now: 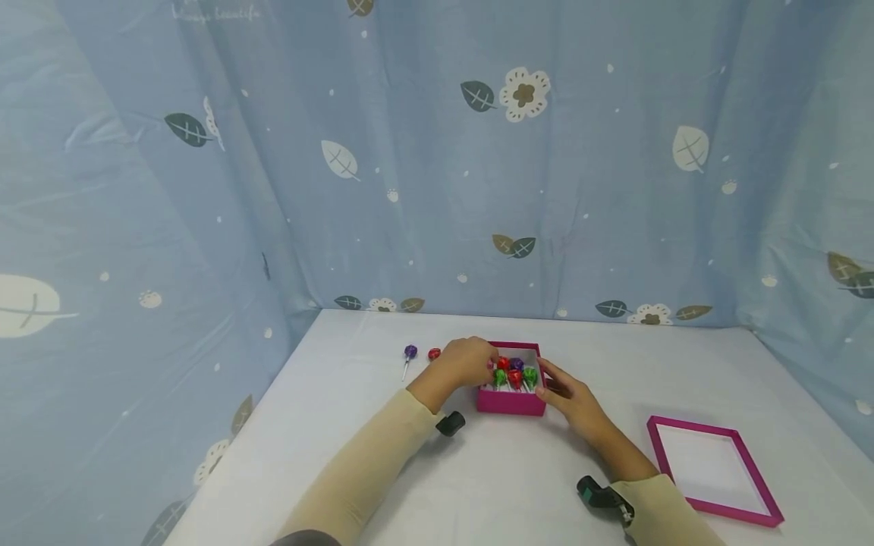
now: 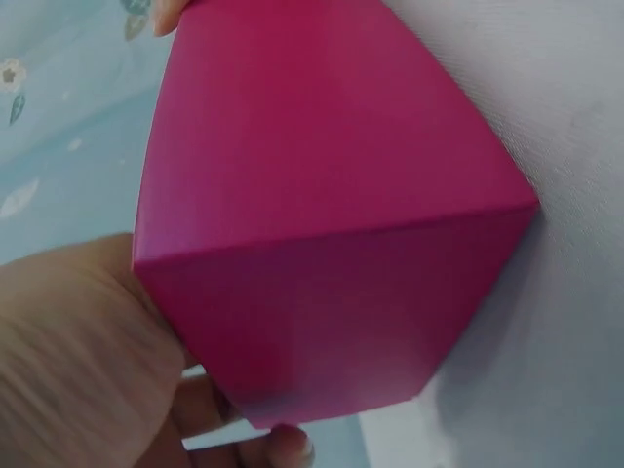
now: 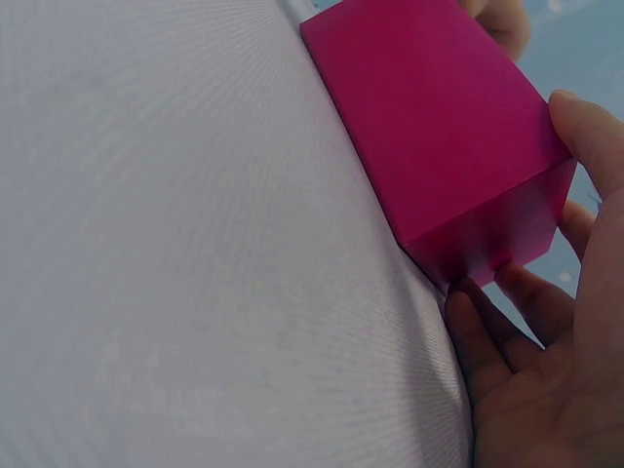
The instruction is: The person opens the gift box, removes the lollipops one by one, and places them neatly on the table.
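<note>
Pink box (image 1: 510, 403) of lollipops (image 1: 515, 377) mid-table, a hand at either side.
Right hand (image 1: 576, 400) grips box at its right wall, thumb by near right corner, fingers along the side. Left hand (image 1: 466, 359) bent over left wall, fingers at far left corner; cannot tell whether it grasps box or a lollipop. Inside: red, green and purple heads, sticks toward near side. On table (image 1: 532, 474), left of box: purple lollipop (image 1: 410, 352), stick pointing near; red lollipop (image 1: 434, 353) beside left hand, partly hidden. Pink-rimmed lid (image 1: 769, 489) lies near right, well apart from box.
</note>
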A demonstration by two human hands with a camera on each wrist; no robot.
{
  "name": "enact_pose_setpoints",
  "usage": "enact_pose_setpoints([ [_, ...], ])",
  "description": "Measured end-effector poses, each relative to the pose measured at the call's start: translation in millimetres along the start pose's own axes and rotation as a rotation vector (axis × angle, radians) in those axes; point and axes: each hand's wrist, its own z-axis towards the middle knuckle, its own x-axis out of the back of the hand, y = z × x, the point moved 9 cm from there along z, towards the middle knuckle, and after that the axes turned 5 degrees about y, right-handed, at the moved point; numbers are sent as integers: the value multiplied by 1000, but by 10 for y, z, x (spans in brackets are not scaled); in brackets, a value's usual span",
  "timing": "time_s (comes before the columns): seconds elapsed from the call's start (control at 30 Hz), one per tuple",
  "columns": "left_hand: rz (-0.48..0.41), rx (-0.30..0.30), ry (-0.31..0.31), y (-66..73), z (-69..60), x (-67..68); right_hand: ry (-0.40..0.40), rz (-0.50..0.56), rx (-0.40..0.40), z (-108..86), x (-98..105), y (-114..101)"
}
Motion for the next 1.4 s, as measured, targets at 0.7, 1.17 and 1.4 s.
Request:
enact_pose_setpoints([
  [0.7, 88, -116, 46, 113, -21, 12, 9, 11, 10, 12, -19, 37],
  [1.17, -46, -95, 171, 36, -68, 159, 23, -40, -12, 23, 22, 61],
  [1.4, -162, -139, 218, 13, -134, 243, 21, -18, -1, 21, 21, 69],
])
